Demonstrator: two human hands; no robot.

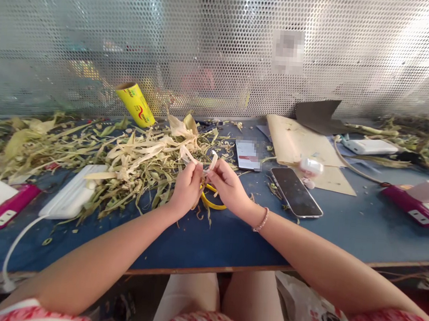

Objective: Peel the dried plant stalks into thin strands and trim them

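Observation:
My left hand [188,188] and my right hand [227,183] meet over the middle of the blue table, fingertips pinched close together. A pale dried-husk strip [187,155] rises from the fingers of my left hand. Between the fingers of my right hand is another short pale strip [213,161]. Whether the two are one piece is hidden by the fingers. Just below them a yellow ring [212,204], perhaps a tape roll or scissor handle, lies partly covered by my hands. Dried husks and stalks [138,160] are heaped beside my left hand.
A yellow cardboard tube [136,105] leans at the back by a perforated metal screen [221,49]. Right of my hands lie a phone [296,192], a card [247,155], an earbud case [311,166] and brown paper [303,141]. White power strips [72,193] and cables flank both sides.

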